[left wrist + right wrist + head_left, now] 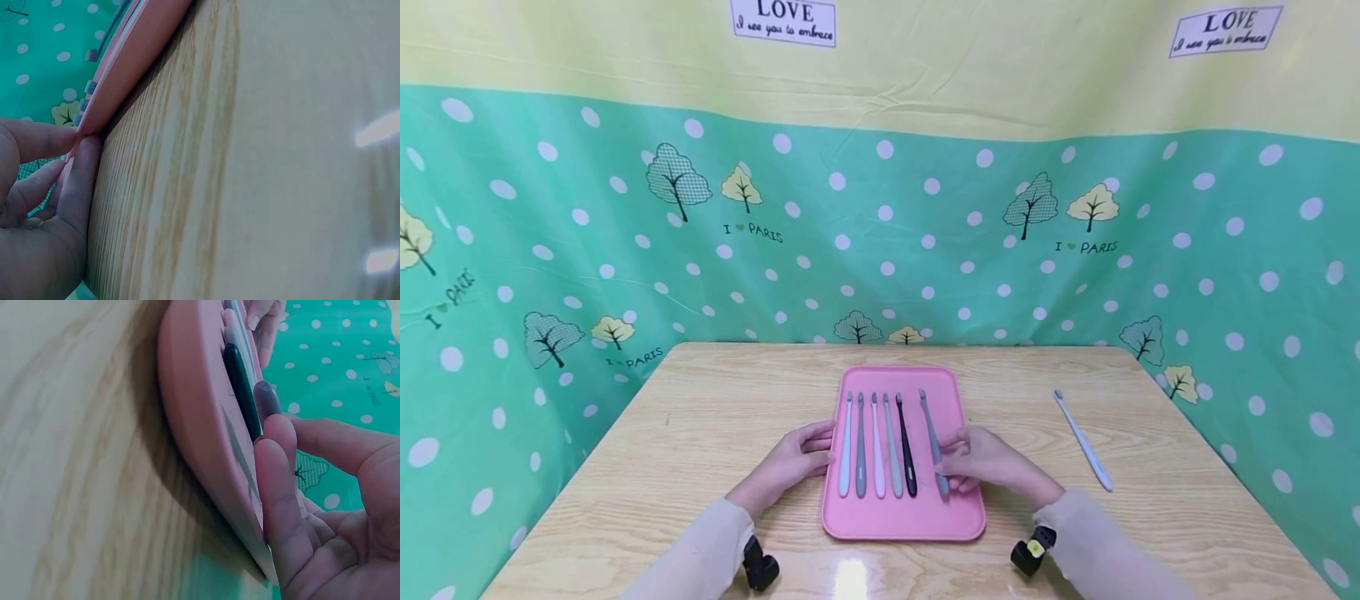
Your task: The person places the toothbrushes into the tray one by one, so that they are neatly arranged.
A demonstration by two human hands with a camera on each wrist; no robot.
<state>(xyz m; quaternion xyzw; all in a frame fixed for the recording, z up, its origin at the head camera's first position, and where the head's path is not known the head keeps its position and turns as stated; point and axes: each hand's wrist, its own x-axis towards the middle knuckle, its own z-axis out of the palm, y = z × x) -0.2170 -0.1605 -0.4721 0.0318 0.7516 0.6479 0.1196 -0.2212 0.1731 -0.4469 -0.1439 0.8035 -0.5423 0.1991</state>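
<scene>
A pink tray (904, 521) lies on the table with several toothbrushes side by side, heads toward the far end. My left hand (792, 458) pinches the tray's left rim; the left wrist view shows thumb and forefinger meeting at that edge. Over the tray's right side, my right hand (981, 457) pinches a grey-blue toothbrush (931, 425) by its handle. In the right wrist view its handle end (267, 399) sticks out past the fingertips, lifted off the tray floor. A black toothbrush (906, 450) lies just left of it, beside a grey-green toothbrush (892, 454).
Right of the tray, a light blue toothbrush (1084, 442) lies slanted on the wooden table (737, 383). A green and yellow patterned curtain (925, 200) hangs behind the table and along both sides.
</scene>
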